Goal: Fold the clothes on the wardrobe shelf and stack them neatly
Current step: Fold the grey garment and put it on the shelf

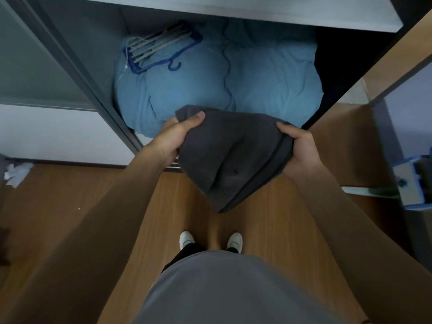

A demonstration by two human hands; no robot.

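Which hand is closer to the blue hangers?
Left. The left hand grips the grey garment below the blue hangers; the right hand holds its other edge, farther off to the right.

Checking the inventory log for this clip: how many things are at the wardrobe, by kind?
Dark grey garment, gripped by left hand and right hand: 1
Light blue bedding bundle in the wardrobe: 1
Hanger bundle on the bedding: 1 (single hangers uncountable)
Total: 3
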